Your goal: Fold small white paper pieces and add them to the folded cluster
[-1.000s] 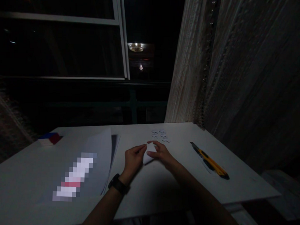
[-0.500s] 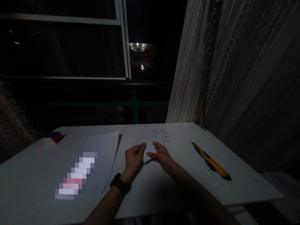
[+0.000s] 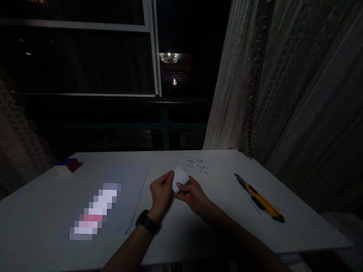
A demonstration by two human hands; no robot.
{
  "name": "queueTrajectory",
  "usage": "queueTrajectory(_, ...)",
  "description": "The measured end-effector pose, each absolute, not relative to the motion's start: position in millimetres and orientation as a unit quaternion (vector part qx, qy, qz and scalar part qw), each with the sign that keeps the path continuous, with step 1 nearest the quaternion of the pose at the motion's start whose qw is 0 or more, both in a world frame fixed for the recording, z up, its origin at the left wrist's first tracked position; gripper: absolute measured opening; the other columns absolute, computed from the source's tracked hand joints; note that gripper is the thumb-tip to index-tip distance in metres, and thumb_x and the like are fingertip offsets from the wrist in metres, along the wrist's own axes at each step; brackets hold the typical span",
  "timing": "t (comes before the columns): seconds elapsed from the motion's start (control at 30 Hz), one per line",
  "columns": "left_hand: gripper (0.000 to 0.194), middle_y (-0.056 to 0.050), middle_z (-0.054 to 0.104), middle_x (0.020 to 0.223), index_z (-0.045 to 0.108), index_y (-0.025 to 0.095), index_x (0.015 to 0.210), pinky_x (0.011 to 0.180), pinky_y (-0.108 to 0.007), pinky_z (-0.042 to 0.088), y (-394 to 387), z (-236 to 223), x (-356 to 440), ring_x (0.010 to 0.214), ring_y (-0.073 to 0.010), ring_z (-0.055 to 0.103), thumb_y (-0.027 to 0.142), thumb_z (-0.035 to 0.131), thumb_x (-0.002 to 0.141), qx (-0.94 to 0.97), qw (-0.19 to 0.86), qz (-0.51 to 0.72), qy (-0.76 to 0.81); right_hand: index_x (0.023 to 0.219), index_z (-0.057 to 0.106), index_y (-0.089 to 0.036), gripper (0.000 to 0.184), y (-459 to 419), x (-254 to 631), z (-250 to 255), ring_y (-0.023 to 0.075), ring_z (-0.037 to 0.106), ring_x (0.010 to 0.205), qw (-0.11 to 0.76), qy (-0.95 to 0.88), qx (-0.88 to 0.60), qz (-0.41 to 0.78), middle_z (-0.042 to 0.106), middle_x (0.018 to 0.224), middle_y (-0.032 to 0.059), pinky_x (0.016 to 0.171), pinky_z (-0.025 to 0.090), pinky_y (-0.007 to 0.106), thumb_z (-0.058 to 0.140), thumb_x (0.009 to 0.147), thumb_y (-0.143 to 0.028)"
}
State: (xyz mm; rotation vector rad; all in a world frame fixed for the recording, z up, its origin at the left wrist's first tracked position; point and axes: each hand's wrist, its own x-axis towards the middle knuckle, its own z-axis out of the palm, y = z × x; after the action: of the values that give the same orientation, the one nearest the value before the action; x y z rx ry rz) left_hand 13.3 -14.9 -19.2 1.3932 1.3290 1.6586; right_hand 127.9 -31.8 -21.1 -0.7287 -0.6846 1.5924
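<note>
A small white piece of paper point(image 3: 180, 178) is held up above the table between both hands. My left hand point(image 3: 162, 187), with a dark watch on its wrist, pinches the paper's left edge. On the other side my right hand point(image 3: 193, 193) grips it, thumb lying on its face and fingers behind. Just beyond the hands lie several small white paper pieces point(image 3: 198, 164) with dark marks or edges, too dim to make out.
A yellow and black utility knife point(image 3: 261, 200) lies at the right on the white table point(image 3: 213, 248). Paper sheets point(image 3: 128, 197) lie at the left. A blue, red and white block point(image 3: 69, 166) stands at the far left. Curtains point(image 3: 231, 74) hang beside the dark window.
The paper has turned in my hands, so its white face shows more fully. My right thumb now rests on it. The whole view has shifted slightly.
</note>
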Motion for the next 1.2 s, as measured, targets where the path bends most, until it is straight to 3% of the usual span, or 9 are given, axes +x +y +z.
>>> queueTrajectory(0.17, 0.032, -0.010, 0.070, 0.090, 0.069, 0.014, 0.091, 0.077, -0.033, 0.049, -14, -16, 10, 0.083, -0.0220, 0.064, 0.036, 0.062, 0.070, 0.505, 0.300, 0.634, 0.503, 0.088, 0.053, -0.017, 0.044, -29, 118, -24, 0.0192, 0.061, 0.079, 0.596, -0.312, -0.343, 0.656, 0.062, 0.089, 0.0040, 0.071, 0.052, 0.039, 0.075, 0.050, -0.013)
queueTrajectory(0.37, 0.031, -0.009, 0.070, 0.091, 0.069, 0.014, 0.091, 0.079, -0.033, 0.048, -16, -11, 11, 0.086, -0.0225, 0.064, 0.035, 0.061, 0.070, 0.505, 0.269, 0.641, 0.512, 0.085, 0.050, -0.016, 0.046, -29, 117, -25, 0.0181, 0.063, 0.067, 0.578, -0.315, -0.386, 0.646, 0.063, 0.071, 0.0016, 0.071, 0.053, 0.040, 0.077, 0.048, -0.015)
queueTrajectory(0.77, 0.030, -0.007, 0.070, 0.091, 0.070, 0.015, 0.091, 0.082, -0.034, 0.047, -19, -7, 11, 0.088, -0.0232, 0.063, 0.035, 0.061, 0.070, 0.507, 0.247, 0.641, 0.521, 0.086, 0.049, -0.017, 0.047, -32, 112, -28, 0.0160, 0.062, 0.057, 0.584, -0.333, -0.388, 0.630, 0.059, 0.058, -0.0032, 0.067, 0.052, 0.038, 0.076, 0.048, -0.017)
queueTrajectory(1.2, 0.032, -0.008, 0.069, 0.095, 0.068, 0.015, 0.094, 0.083, -0.034, 0.047, -20, -7, 13, 0.091, -0.0223, 0.062, 0.035, 0.062, 0.071, 0.492, 0.288, 0.655, 0.496, 0.081, 0.052, -0.017, 0.043, -28, 118, -25, 0.0153, 0.060, 0.065, 0.602, -0.339, -0.371, 0.620, 0.061, 0.067, -0.0010, 0.069, 0.051, 0.036, 0.077, 0.046, -0.018)
